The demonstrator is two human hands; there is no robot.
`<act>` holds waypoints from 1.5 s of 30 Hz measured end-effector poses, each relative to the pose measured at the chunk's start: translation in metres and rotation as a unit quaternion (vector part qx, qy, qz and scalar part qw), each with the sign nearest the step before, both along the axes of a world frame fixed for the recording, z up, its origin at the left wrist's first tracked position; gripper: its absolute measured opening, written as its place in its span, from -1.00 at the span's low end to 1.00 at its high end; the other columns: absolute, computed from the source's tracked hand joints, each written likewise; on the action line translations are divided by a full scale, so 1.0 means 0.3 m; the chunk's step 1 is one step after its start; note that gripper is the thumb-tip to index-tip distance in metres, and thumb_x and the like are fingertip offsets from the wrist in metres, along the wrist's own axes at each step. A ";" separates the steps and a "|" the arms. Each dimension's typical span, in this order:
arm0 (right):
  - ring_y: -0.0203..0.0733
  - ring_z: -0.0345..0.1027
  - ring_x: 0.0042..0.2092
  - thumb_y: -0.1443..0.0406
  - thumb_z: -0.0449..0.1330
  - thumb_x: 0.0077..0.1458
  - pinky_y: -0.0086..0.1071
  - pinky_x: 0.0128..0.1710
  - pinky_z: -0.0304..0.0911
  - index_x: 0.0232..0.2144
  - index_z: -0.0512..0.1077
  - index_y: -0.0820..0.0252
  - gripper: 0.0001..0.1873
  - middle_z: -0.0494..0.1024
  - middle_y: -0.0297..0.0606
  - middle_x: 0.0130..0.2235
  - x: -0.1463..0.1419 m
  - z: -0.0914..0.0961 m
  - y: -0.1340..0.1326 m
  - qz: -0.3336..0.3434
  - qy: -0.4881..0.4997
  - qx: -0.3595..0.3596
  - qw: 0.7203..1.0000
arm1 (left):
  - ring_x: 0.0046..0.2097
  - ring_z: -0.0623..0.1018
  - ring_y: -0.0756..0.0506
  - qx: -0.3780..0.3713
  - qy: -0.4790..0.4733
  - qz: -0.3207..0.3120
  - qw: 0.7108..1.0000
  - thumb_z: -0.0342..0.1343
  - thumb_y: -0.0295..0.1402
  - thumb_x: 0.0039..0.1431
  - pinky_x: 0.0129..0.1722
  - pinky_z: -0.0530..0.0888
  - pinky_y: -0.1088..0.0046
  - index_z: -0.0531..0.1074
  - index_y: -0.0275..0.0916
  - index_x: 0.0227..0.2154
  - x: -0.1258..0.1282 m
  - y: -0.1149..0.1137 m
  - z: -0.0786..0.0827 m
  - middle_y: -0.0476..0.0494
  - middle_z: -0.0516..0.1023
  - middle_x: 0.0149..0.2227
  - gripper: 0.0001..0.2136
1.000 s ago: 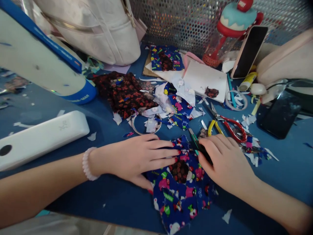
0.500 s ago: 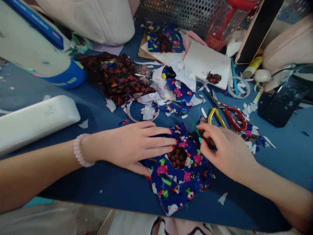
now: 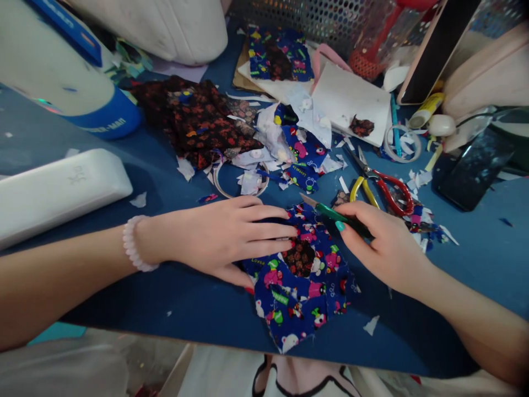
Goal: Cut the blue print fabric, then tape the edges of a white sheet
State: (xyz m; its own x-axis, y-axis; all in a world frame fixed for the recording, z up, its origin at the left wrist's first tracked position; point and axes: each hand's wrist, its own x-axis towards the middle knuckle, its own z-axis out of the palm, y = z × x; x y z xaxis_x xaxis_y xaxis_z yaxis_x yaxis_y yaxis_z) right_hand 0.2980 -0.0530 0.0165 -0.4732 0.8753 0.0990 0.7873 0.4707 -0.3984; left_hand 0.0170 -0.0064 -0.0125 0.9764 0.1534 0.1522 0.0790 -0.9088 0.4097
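Note:
A blue cartoon-print fabric piece (image 3: pixel 301 300) with a dark floral patch lies near the front edge of the blue table (image 3: pixel 165 298). My left hand (image 3: pixel 225 240) rests flat on the fabric's left side, fingers stretched out, a pale bead bracelet on the wrist. My right hand (image 3: pixel 382 248) is closed round a green-handled craft knife (image 3: pixel 326 210). Its blade points left, lifted just above the fabric's top edge.
Red-and-yellow scissors (image 3: pixel 382 184) lie right of the knife amid paper and fabric scraps. Dark floral cloth (image 3: pixel 194 118), a tape ring (image 3: pixel 403 146), a white case (image 3: pixel 58 190), two phones (image 3: pixel 475 171), a glue stick (image 3: pixel 425 110) and a mesh basket (image 3: pixel 309 16) crowd the back.
My right hand has lifted the knife off the fabric, so the blade now shows, pointing left. My left hand has stayed flat on the fabric. The view has dipped slightly.

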 end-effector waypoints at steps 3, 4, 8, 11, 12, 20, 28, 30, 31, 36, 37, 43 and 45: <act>-0.21 0.44 -0.41 0.36 0.02 0.16 -0.41 -0.45 0.27 -0.24 0.35 0.09 -0.86 0.51 -0.32 -0.41 -0.005 0.000 -0.002 -0.023 0.007 -0.050 0.998 | 0.24 0.29 -0.33 0.011 0.007 0.000 1.000 0.12 0.01 0.17 0.15 0.29 0.12 0.32 -0.08 0.15 0.001 0.000 -0.001 -0.24 0.34 0.22 -0.47; -0.24 0.42 -0.45 0.36 0.04 0.16 -0.43 -0.48 0.24 -0.24 0.35 0.10 -0.87 0.50 -0.35 -0.44 -0.006 -0.001 -0.003 -0.027 0.009 -0.061 0.998 | 0.24 0.30 -0.33 0.014 0.007 0.001 1.000 0.12 0.02 0.17 0.16 0.29 0.12 0.31 -0.09 0.16 0.000 -0.001 -0.002 -0.25 0.33 0.22 -0.46; -0.31 0.30 -0.54 0.32 0.12 0.13 -0.47 -0.54 0.15 -0.25 0.39 0.12 -0.89 0.45 -0.41 -0.52 -0.026 -0.008 -0.001 -0.022 0.021 -0.080 0.996 | 0.25 0.28 -0.33 0.023 0.010 0.006 1.000 0.11 0.04 0.17 0.19 0.25 0.09 0.28 -0.13 0.18 0.000 -0.001 -0.007 -0.30 0.31 0.23 -0.42; -0.34 0.20 -0.59 0.32 0.15 0.11 -0.48 -0.56 0.09 -0.35 0.40 0.15 -0.97 0.36 -0.45 -0.59 -0.059 -0.009 0.006 -0.012 0.017 -0.100 0.995 | 0.24 0.29 -0.33 0.031 -0.003 0.005 0.999 0.13 0.04 0.15 0.18 0.27 0.11 0.29 -0.17 0.18 0.001 -0.001 -0.009 -0.33 0.32 0.22 -0.40; -0.35 0.18 -0.59 0.32 0.16 0.10 -0.48 -0.56 0.07 -0.38 0.40 0.15 -0.97 0.34 -0.45 -0.60 -0.070 -0.009 0.010 -0.013 0.014 -0.108 0.994 | 0.23 0.31 -0.34 0.035 -0.009 0.004 0.999 0.14 0.04 0.14 0.16 0.29 0.11 0.30 -0.18 0.17 0.002 -0.002 -0.010 -0.33 0.32 0.22 -0.40; -0.34 0.21 -0.56 0.34 0.08 0.11 -0.47 -0.54 0.02 -0.43 0.37 0.20 -0.90 0.37 -0.40 -0.57 -0.097 -0.013 0.027 -0.035 0.010 -0.130 0.991 | 0.21 0.32 -0.35 0.081 0.002 -0.007 0.997 0.07 0.04 0.20 0.14 0.30 0.12 0.31 -0.23 0.16 0.002 -0.004 -0.011 -0.32 0.29 0.25 -0.42; -0.38 0.08 -0.61 0.32 0.07 0.09 -0.46 -0.57 -0.05 -0.51 0.24 0.16 -0.86 0.23 -0.46 -0.62 -0.102 -0.012 0.032 -0.042 0.010 -0.121 0.992 | 0.22 0.31 -0.34 0.092 -0.002 -0.015 0.996 0.06 0.03 0.21 0.13 0.30 0.13 0.32 -0.24 0.15 -0.002 -0.004 -0.009 -0.31 0.33 0.22 -0.44; -0.39 0.06 -0.60 0.32 0.05 0.10 -0.47 -0.58 -0.06 -0.51 0.22 0.16 -0.85 0.22 -0.46 -0.61 -0.101 -0.010 0.034 -0.036 0.014 -0.124 0.992 | 0.22 0.31 -0.34 0.093 -0.003 -0.015 0.996 0.06 0.02 0.22 0.13 0.30 0.12 0.32 -0.24 0.15 -0.001 -0.003 -0.008 -0.32 0.32 0.23 -0.44; -0.38 0.08 -0.59 0.32 0.05 0.10 -0.47 -0.58 -0.05 -0.51 0.22 0.16 -0.86 0.24 -0.45 -0.60 -0.100 -0.008 0.035 -0.032 0.019 -0.129 0.991 | 0.22 0.31 -0.35 0.093 -0.005 -0.015 0.996 0.06 0.02 0.21 0.13 0.30 0.11 0.32 -0.24 0.16 -0.001 -0.002 -0.008 -0.33 0.31 0.23 -0.43; -0.39 0.10 -0.58 0.30 0.05 0.12 -0.50 -0.59 -0.01 -0.47 0.27 0.17 -0.87 0.28 -0.43 -0.57 -0.092 0.003 0.034 -0.005 0.050 -0.167 0.985 | 0.23 0.31 -0.36 0.087 -0.010 -0.006 0.996 0.06 0.04 0.20 0.13 0.31 0.08 0.31 -0.29 0.16 -0.002 0.001 -0.009 -0.45 0.24 0.25 -0.40; -0.40 0.09 -0.58 0.30 0.05 0.13 -0.51 -0.59 -0.01 -0.47 0.27 0.18 -0.86 0.26 -0.44 -0.58 -0.091 0.004 0.033 0.005 0.055 -0.168 0.984 | 0.23 0.30 -0.36 0.087 -0.010 -0.004 0.996 0.06 0.04 0.20 0.14 0.30 0.06 0.30 -0.29 0.16 -0.003 0.001 -0.010 -0.46 0.24 0.25 -0.39; -0.41 0.05 -0.59 0.31 0.05 0.14 -0.50 -0.60 -0.05 -0.47 0.27 0.17 -0.86 0.21 -0.47 -0.59 -0.086 0.004 0.031 0.023 0.052 -0.170 0.984 | 0.25 0.27 -0.36 0.070 -0.012 -0.006 0.997 0.08 0.04 0.19 0.18 0.25 0.06 0.32 -0.27 0.16 -0.002 0.003 -0.011 -0.39 0.31 0.22 -0.40; -0.41 0.03 -0.59 0.31 0.05 0.14 -0.50 -0.61 -0.06 -0.48 0.24 0.16 -0.85 0.18 -0.48 -0.59 -0.087 0.003 0.034 0.010 0.053 -0.178 0.982 | 0.25 0.27 -0.35 0.057 -0.015 -0.007 0.998 0.10 0.02 0.19 0.18 0.26 0.09 0.31 -0.24 0.16 -0.002 0.004 -0.010 -0.35 0.33 0.22 -0.41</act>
State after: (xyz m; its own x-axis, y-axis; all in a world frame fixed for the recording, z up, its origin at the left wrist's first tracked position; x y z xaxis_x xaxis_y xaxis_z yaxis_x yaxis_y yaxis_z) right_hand 0.2720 -0.0429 0.0175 -0.4938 0.8541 -0.1634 0.7252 0.3008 -0.6194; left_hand 0.0164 -0.0052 -0.0155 0.9731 0.1197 0.1969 0.0551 -0.9506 0.3055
